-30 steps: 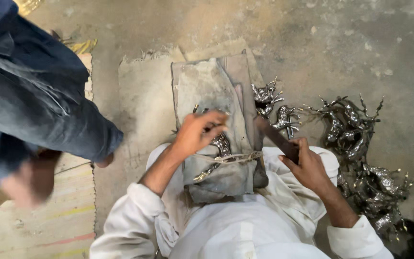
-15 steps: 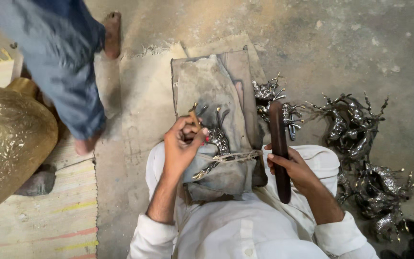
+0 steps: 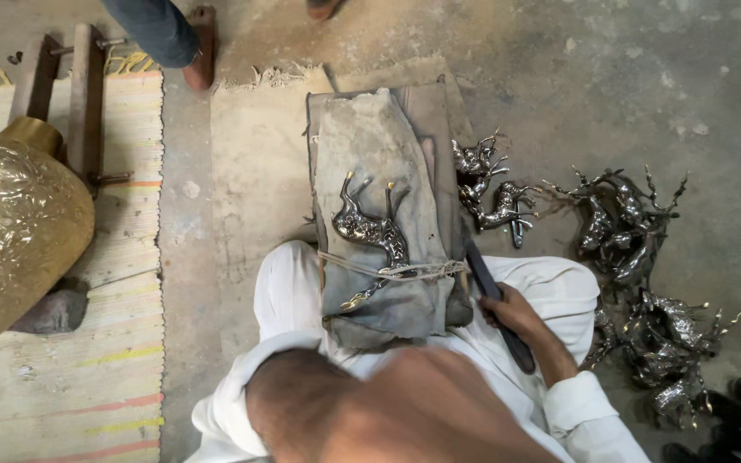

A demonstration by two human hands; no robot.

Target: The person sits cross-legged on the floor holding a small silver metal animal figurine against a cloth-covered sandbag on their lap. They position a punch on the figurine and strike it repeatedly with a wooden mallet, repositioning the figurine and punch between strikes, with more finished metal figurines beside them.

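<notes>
— What's different from half a second back?
— Left hand has lifted off the metal deer figure (image 3: 369, 230); only a blurred forearm fills the bottom edge now, so I cannot tell how its fingers sit. That other person's legs have moved to the top edge.
— And the figure?
— Lying on the grey cloth pad (image 3: 379, 171), tied down by a cord (image 3: 392, 271) near the pad's lower edge.
— Right hand (image 3: 516, 313)?
— Fingers curled tight around a dark file (image 3: 495, 300) at the pad's right edge.
— Surroundings?
— Dusty concrete floor (image 3: 645, 69), striped mat (image 3: 122, 343), brass vessel (image 3: 10, 231) left, heaped deer figures (image 3: 636, 257) right.
</notes>
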